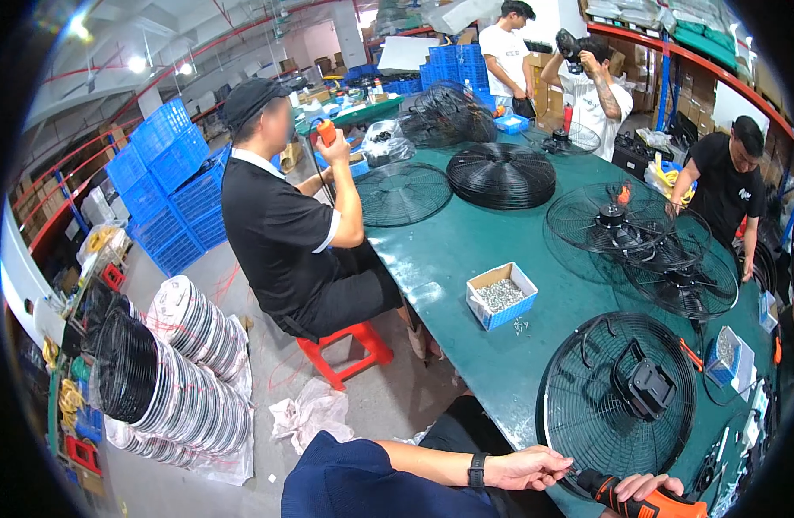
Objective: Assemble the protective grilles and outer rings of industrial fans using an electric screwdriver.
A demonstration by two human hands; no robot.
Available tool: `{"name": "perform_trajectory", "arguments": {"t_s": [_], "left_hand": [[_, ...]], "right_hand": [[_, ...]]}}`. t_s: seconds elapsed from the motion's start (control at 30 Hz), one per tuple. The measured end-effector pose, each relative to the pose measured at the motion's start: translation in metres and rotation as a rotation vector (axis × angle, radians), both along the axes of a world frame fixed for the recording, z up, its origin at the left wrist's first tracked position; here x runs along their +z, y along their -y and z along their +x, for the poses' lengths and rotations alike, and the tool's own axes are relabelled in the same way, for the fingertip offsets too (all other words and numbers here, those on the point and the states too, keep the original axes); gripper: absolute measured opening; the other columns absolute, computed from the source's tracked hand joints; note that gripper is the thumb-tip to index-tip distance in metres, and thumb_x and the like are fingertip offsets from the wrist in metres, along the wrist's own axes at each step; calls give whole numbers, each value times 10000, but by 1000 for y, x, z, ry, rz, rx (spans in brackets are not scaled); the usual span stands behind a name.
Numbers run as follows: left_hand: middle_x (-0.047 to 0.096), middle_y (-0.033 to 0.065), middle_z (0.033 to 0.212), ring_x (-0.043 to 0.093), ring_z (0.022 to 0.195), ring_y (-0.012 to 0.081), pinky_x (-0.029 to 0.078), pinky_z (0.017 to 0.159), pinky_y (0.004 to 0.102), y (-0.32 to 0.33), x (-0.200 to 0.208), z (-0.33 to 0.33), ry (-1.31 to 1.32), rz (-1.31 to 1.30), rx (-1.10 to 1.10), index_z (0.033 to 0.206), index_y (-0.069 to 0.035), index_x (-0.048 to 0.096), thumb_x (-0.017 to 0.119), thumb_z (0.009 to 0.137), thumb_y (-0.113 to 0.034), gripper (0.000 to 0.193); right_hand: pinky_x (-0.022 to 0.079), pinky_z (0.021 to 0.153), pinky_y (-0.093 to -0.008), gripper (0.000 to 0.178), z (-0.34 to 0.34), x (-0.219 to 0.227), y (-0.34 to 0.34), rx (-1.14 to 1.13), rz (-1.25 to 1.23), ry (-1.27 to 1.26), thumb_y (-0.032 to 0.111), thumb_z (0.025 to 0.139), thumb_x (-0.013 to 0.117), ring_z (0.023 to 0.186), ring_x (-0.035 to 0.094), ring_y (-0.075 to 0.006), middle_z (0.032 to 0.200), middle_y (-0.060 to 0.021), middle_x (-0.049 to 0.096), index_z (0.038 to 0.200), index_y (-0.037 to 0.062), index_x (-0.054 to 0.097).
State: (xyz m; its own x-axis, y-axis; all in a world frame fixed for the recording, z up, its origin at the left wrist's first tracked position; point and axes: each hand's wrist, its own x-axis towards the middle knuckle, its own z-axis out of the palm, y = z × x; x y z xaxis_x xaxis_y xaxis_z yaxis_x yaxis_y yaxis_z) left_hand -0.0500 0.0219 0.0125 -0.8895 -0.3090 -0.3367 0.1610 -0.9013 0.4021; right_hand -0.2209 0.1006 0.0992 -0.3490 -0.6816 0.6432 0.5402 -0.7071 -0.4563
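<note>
My left hand (531, 467), with a dark band on its wrist, has its fingertips pinched together beside the tip of a power screwdriver. Whatever small thing sits in that pinch is too tiny to make out. The orange and black power screwdriver (626, 501) is gripped by my right hand (645, 489) at the lower edge, its nose pointing left at my left fingers. Both hands are at the near rim of a round black wire fan guard (578, 380). A black motor housing with a bracket (645, 387) is at the guard's middle.
The green table (431, 293) holds a box of screws (501, 296), a stack of fan guards (500, 177) and several fan assemblies (613, 226). A second screw box (729, 358) stands right. A seated co-worker (284, 216) holds an orange tool; wrapped guard stacks (189, 388) stand left.
</note>
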Motion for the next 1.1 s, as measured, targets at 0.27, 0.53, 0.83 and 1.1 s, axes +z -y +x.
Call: {"name": "perform_trajectory", "arguments": {"t_s": [0.27, 0.53, 0.83, 1.1], "left_hand": [[485, -27, 721, 402, 585, 41, 275, 465, 185, 6, 2, -6, 29, -28, -56, 833, -81, 537, 552, 938, -266, 214], [559, 2, 785, 467, 636, 48, 356, 497, 171, 6, 3, -12, 61, -93, -102, 931, -12, 590, 568, 927, -189, 178], [544, 6, 820, 477, 668, 57, 378, 530, 181, -3, 8, -23, 3, 43, -157, 985, -8, 571, 500, 960, -186, 193], [560, 21, 880, 499, 711, 88, 435, 609, 200, -14, 5, -28, -70, 169, -194, 1079, 8, 550, 501, 933, -98, 187]], "right_hand": [[451, 603, -376, 752, 20, 19, 1, -207, 28, 0, 637, 734, 618, 642, 526, -259, 839, -151, 532, 1166, 42, 465], [478, 453, -310, 727, 18, 29, -5, -425, 99, -81, 664, 802, 527, 475, 509, -193, 689, -98, 478, 1059, -1, 382], [480, 453, -318, 714, 19, 32, -24, -515, 72, -127, 647, 804, 542, 490, 515, -198, 704, -105, 483, 1045, -7, 390], [487, 488, -322, 711, 17, 30, -44, -553, 50, -141, 619, 802, 573, 522, 526, -213, 728, -118, 491, 1061, -19, 394]]}}
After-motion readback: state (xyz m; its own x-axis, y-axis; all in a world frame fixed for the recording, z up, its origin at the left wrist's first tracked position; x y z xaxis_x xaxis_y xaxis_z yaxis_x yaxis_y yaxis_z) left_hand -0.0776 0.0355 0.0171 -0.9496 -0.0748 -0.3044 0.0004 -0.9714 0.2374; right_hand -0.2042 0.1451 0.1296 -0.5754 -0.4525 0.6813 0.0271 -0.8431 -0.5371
